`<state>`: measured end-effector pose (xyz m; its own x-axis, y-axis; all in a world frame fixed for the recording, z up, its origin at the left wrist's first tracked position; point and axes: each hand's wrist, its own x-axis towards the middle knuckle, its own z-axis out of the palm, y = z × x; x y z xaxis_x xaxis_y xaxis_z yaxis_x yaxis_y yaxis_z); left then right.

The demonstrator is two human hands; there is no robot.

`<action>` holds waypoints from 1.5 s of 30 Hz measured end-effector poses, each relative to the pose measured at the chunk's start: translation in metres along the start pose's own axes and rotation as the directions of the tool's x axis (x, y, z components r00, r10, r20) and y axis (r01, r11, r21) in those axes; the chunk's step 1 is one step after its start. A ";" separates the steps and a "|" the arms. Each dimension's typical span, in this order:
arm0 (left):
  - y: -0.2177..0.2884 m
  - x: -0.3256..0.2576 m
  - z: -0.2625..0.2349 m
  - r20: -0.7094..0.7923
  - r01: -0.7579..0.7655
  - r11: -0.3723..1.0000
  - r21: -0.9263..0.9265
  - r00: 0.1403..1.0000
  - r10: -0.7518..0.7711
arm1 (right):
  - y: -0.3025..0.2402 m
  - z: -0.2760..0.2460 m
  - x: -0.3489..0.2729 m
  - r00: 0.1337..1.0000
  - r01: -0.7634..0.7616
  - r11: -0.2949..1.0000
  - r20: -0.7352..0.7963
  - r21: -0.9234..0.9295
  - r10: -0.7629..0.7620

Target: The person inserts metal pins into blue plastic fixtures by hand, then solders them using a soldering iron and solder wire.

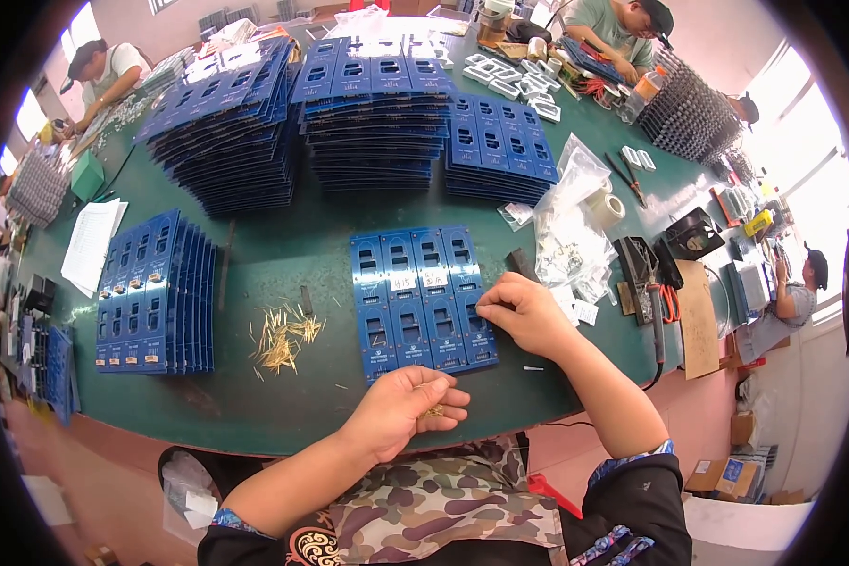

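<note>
A blue circuit board panel (415,302) with two small white labels lies flat on the green table in front of me. My right hand (524,316) rests at the panel's right edge, fingertips pinched together on something too small to make out. My left hand (407,407) hovers at the panel's near edge, cupped around several thin gold pins (434,410). A loose heap of the same gold pins (283,340) lies on the table left of the panel.
A fanned stack of blue panels (156,292) lies at the left, and tall stacks (377,113) fill the back. Clear plastic bags (571,236), a tape roll (613,208) and hand tools (656,302) sit right. Other people work around the table (274,406).
</note>
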<state>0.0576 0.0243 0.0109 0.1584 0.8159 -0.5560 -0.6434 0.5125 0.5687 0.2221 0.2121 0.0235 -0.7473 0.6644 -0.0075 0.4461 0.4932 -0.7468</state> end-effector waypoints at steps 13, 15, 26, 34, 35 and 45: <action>-0.003 0.001 -0.006 0.054 -0.004 1.000 -0.010 0.999 0.004 | -0.008 0.003 -0.005 0.990 0.127 0.974 -0.039 -0.189 -0.136; -0.004 0.002 -0.006 0.054 -0.038 0.999 -0.037 0.998 0.040 | -0.008 0.004 -0.005 0.982 0.169 0.959 -0.038 -0.229 -0.182; -0.002 0.000 -0.009 0.072 -0.037 0.992 -0.118 0.996 0.045 | -0.011 0.001 -0.018 0.953 0.270 0.906 -0.046 -0.325 -0.300; -0.003 0.001 -0.010 0.074 -0.038 0.993 -0.112 0.996 0.046 | -0.016 0.001 -0.022 0.936 0.297 0.858 -0.048 -0.419 -0.348; -0.003 0.001 -0.009 0.071 -0.040 0.993 -0.110 0.996 0.048 | -0.016 0.001 -0.022 0.934 0.304 0.855 -0.045 -0.420 -0.354; -0.004 0.001 -0.011 0.077 -0.047 0.993 -0.111 0.995 0.056 | -0.018 0.003 -0.023 0.935 0.289 0.844 -0.055 -0.451 -0.349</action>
<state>0.0519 0.0200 0.0010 0.1789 0.8615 -0.4752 -0.7293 0.4403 0.5237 0.2299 0.1864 0.0351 -0.8278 0.4799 0.2905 0.3829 0.8618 -0.3327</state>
